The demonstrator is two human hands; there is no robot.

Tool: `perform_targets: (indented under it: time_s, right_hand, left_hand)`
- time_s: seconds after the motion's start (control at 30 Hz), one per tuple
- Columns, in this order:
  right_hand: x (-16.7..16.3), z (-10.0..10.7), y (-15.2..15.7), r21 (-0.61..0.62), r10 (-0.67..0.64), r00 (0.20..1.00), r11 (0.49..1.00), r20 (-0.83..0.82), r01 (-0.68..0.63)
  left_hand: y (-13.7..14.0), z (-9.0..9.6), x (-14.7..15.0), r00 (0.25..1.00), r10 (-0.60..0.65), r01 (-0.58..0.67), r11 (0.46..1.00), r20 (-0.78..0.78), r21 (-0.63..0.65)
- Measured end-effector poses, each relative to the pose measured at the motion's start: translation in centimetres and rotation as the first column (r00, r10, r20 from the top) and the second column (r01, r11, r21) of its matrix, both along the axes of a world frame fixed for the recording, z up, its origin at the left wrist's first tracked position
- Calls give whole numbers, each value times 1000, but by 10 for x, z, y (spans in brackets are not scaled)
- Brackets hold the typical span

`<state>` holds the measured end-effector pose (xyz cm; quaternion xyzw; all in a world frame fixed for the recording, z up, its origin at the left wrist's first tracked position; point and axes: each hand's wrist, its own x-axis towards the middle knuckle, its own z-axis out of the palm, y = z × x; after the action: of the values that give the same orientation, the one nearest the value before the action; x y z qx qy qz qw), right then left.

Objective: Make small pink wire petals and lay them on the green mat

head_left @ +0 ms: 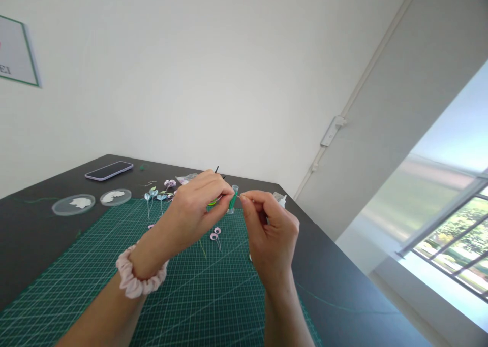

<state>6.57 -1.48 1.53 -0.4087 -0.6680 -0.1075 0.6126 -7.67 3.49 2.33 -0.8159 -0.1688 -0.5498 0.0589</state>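
Observation:
My left hand (206, 199), with a pale scrunchie (133, 278) on its wrist, has thumb and forefinger pinched together. Close by on the right, my right hand (272, 230) is also closed in a pinch. A thin pale strand (238, 195) runs between the two sets of fingertips; whether it is wire or thread I cannot tell. Just behind the fingertips stands a spool of green thread (232, 200), partly covered by my left hand. Below, small pink flowers (215, 235) on thin stems lie on the green cutting mat (198, 296).
Blue-white flowers (155, 194) on wire stems lie left of my hands. Two clear dishes, a larger one (63, 211) and a smaller one (127, 198), hold white material. A phone (109, 170) rests at the back left. A white-tipped bottle (282, 200) is partly hidden behind my right hand.

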Motion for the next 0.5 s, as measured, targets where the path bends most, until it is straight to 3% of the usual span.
perform_targets:
  time_s: [0.17,0.3,0.4,0.5]
  right_hand:
    - [7,2,4,7,27,999,1000,-44,-27]
    - [10,4,5,-71,142,977,985,-160,-155]
    - [12,5,9,-150,261,916,937,-304,-316]
    - [12,5,15,-199,381,801,835,-462,-513]
  left_hand:
    - [-1,3,-2,997,-44,42,999,-58,-23]
    - [-3,6,-4,992,-106,103,993,-63,-48]
    - [-5,7,-4,986,-158,152,983,-49,-102]
    - [-8,8,-4,982,-191,187,966,-8,-177]
